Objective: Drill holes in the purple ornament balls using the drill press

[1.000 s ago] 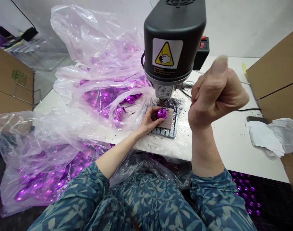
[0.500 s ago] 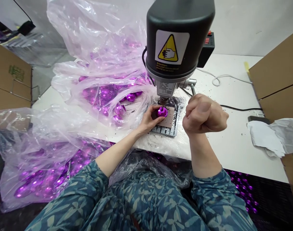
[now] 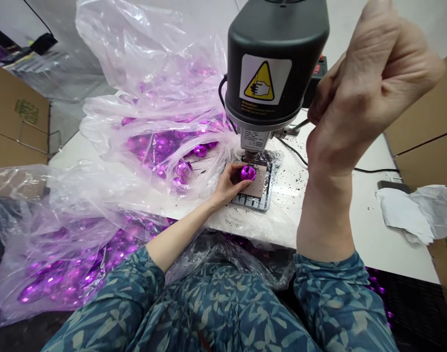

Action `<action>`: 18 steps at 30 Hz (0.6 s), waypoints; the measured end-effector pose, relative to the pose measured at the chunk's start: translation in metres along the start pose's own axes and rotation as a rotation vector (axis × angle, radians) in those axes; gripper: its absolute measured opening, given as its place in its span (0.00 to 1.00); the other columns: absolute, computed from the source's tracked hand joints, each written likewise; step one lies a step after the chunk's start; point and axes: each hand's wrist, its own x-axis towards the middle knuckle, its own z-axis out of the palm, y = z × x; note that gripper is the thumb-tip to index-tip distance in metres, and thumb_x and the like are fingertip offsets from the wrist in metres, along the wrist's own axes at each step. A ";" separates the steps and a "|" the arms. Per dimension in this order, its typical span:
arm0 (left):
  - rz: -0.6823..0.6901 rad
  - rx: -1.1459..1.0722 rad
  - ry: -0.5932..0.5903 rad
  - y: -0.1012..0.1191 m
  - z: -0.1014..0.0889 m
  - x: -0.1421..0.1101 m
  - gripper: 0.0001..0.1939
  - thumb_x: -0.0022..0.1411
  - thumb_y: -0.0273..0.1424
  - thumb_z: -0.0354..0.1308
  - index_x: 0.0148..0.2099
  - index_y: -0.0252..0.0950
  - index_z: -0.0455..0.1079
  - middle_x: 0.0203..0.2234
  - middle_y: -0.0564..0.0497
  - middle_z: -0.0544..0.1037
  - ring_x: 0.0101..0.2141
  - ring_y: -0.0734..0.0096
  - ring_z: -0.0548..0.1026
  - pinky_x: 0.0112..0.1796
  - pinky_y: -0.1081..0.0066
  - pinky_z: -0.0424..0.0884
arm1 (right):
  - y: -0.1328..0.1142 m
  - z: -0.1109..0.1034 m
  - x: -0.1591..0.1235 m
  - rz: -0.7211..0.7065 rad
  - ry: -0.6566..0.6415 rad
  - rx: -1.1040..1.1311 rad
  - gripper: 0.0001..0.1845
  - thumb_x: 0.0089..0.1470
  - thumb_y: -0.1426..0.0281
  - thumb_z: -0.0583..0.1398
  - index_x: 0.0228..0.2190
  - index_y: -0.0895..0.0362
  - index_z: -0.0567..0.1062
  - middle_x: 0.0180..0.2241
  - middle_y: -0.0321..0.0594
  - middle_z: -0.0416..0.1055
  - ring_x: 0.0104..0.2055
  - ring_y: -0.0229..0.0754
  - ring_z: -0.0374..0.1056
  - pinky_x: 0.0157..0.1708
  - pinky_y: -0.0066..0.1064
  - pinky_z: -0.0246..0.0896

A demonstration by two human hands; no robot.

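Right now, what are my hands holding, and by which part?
Your left hand holds a purple faceted ball by its sides, between thumb and fingers. Your right hand grips a metal lever by its outer end, hidden inside the fist.

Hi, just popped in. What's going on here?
Someone's at a bench drill press. Their left hand steadies a purple faceted ball on a brown board below the chuck; the right hand grips the lever. I can't tell whether the bit touches the ball. More purple balls sit in a plastic bag to the left.
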 end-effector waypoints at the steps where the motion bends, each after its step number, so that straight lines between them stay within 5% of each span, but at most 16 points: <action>1: 0.002 -0.001 0.007 0.003 0.000 -0.001 0.33 0.62 0.54 0.76 0.58 0.40 0.72 0.56 0.40 0.83 0.59 0.52 0.82 0.62 0.51 0.79 | 0.006 0.000 0.002 -0.015 0.003 0.002 0.36 0.53 0.35 0.60 0.19 0.48 0.52 0.13 0.29 0.49 0.16 0.33 0.42 0.24 0.37 0.40; 8: 0.042 0.119 0.073 0.020 -0.012 -0.024 0.28 0.64 0.49 0.76 0.57 0.40 0.74 0.55 0.41 0.82 0.58 0.52 0.82 0.61 0.51 0.79 | 0.010 -0.001 0.001 -0.001 0.018 -0.034 0.33 0.53 0.37 0.59 0.18 0.47 0.54 0.13 0.28 0.52 0.16 0.33 0.42 0.24 0.38 0.43; 18: 0.072 0.001 0.011 0.039 -0.022 -0.055 0.20 0.72 0.48 0.70 0.57 0.42 0.78 0.58 0.41 0.81 0.60 0.56 0.81 0.61 0.56 0.77 | 0.009 0.002 0.001 -0.009 0.058 -0.018 0.33 0.51 0.34 0.58 0.20 0.45 0.52 0.14 0.27 0.48 0.17 0.33 0.40 0.26 0.37 0.43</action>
